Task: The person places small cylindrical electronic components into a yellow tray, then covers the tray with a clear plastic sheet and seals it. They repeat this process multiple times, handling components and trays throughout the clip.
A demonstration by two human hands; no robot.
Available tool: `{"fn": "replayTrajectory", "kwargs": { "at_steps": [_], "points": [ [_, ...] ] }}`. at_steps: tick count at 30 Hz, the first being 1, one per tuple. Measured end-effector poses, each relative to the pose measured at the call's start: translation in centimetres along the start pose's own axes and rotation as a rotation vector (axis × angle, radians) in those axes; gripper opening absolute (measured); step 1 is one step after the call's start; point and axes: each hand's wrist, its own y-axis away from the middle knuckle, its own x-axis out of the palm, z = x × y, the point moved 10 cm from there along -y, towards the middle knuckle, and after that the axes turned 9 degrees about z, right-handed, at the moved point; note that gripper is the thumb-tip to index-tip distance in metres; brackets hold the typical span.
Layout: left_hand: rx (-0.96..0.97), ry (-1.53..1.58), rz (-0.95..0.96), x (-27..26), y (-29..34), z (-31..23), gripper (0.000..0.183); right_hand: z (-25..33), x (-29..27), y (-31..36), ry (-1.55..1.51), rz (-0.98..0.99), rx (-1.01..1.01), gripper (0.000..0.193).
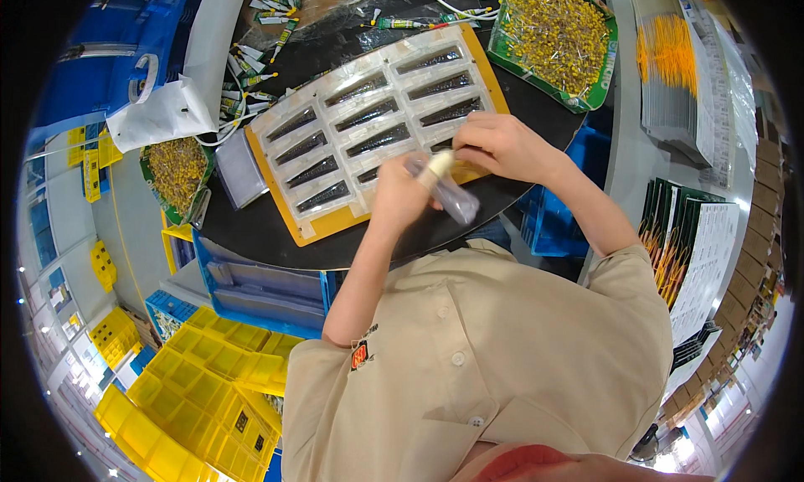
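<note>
Over the near right part of a yellow-edged board [293, 222], my two hands are close together. My left hand [404, 195] is closed on a clear plastic piece [456, 201], smeared by motion, with a pale yellowish part [437, 165] at its upper end. My right hand [507, 147] is closed in a pinch beside that pale part; what its fingertips hold is too blurred to make out. Rows of pale trays on the board hold black tapered pieces [366, 113]. My hands hide some of the nearest ones.
A green box [609, 59] of yellow-headed pieces stands at the far right, a smaller such box [203, 206] at left. Small green-and-white tubes [400, 23] lie on the black table [251, 243]. Yellow crates [193, 390] stand lower left; stacked cards [666, 80] are at right.
</note>
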Motion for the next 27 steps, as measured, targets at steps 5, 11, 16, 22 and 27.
{"fn": "replayTrajectory", "kwargs": {
  "at_steps": [5,11,16,22,27],
  "points": [
    [0.290,-0.165,-0.009,-1.2,6.6,-3.2,0.015,0.1,-1.1,-0.2,0.495,-0.167,0.028,0.021],
    [0.018,-0.997,-0.901,-21.4,16.2,0.9,0.026,-2.3,-6.4,-7.8,0.422,-0.300,-0.012,0.013],
    [-0.096,-0.691,-1.083,-29.1,16.9,8.2,0.037,-12.5,-9.0,-18.6,0.597,-0.268,0.281,0.022],
    [0.509,-0.848,-1.014,-27.5,8.9,-3.2,0.036,-9.8,-11.2,-16.9,0.219,-0.439,-0.037,0.024],
    [0.749,-1.046,-0.835,-26.7,-4.6,-12.1,0.036,-5.9,-10.8,-6.5,0.202,-0.441,-0.120,0.019]
  ]
}}
